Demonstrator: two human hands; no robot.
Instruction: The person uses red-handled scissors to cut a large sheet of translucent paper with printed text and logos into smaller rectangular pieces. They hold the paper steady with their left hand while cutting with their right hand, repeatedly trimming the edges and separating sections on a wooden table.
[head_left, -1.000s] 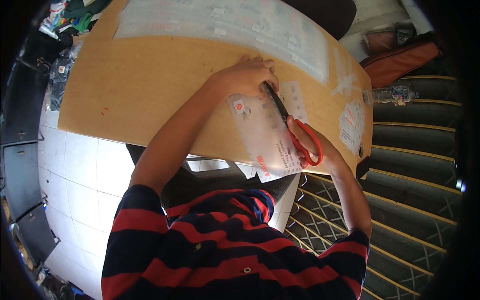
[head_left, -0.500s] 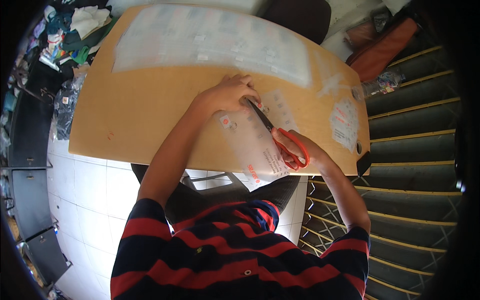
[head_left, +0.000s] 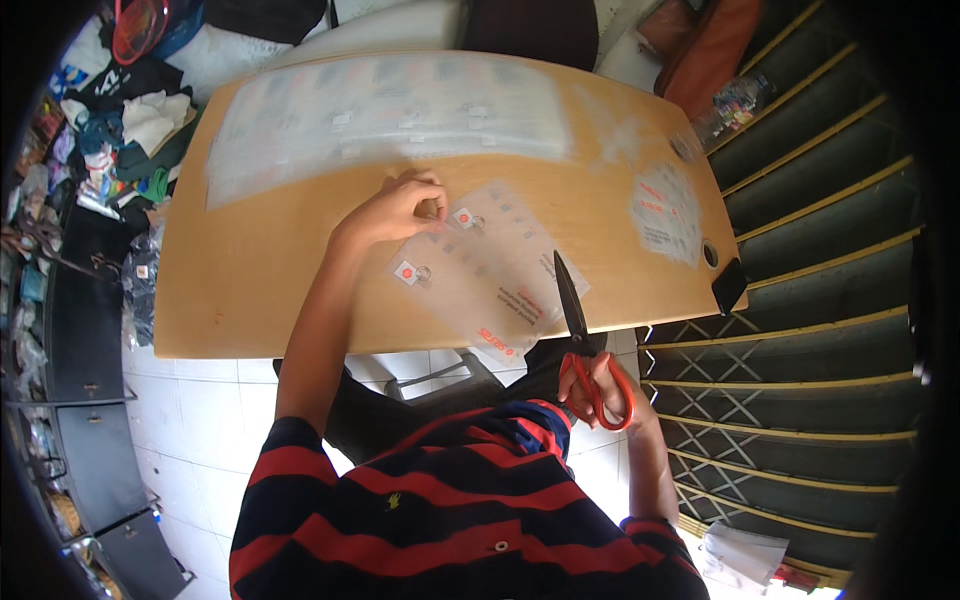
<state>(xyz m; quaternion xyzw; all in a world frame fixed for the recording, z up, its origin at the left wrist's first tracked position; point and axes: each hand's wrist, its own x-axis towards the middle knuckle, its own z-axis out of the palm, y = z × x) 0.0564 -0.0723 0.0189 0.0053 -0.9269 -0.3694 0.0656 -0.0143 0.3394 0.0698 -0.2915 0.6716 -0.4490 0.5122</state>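
A translucent plastic sheet with red and dark print and two small white labels lies near the front of the table, one corner hanging past the edge. My left hand rests at its upper left side, fingers curled, thumb and index pinching the sheet's edge. Scissors with red handles and dark blades are in my right hand, beside the table's front edge. Their blades look closed and point away from me, apart from the sheet.
A wide stack of clear plastic sheets covers the far side of the wooden table. Another printed plastic piece lies at the right, near a phone-like black object. A bottle lies beyond; piled clothes are at left.
The scissors have drawn back from the sheet toward me, past the table's front edge, and their blades now point away. My left hand stays at the sheet's edge while the view has shifted.
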